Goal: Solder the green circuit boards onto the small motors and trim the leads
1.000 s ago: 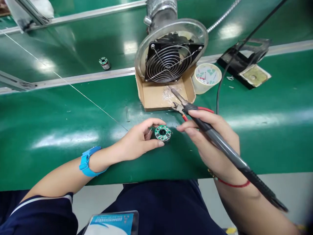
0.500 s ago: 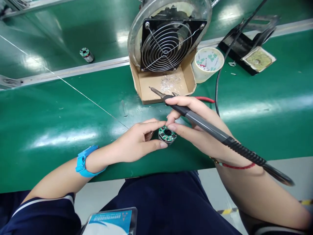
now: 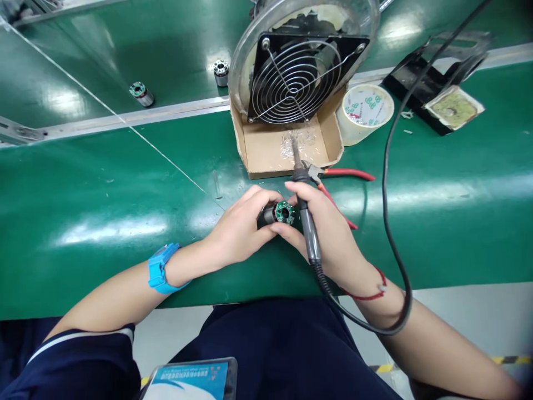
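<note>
A small round motor part with a green circuit board on its face (image 3: 283, 213) is tipped on its side on the green bench (image 3: 104, 222). My left hand (image 3: 241, 228) is closed round its dark body from the left. My right hand (image 3: 325, 233) touches the board's right edge with its fingertips. The same hand also grips a dark soldering iron (image 3: 307, 216), whose tip points away from me at the cardboard tray (image 3: 266, 155). The iron's black cable (image 3: 391, 183) loops off to the right.
A fume fan with a wire grille (image 3: 297, 72) stands over the tray. Red-handled cutters (image 3: 341, 175) lie beside my right hand. A tape roll (image 3: 366, 111) and a black iron stand with sponge (image 3: 441, 94) sit at the right. Two more motor parts (image 3: 141, 93) rest on the far belt.
The motor part has been tipped from lying flat onto its side. My right hand swung the iron round so that it points straight away. The view shifted slightly.
</note>
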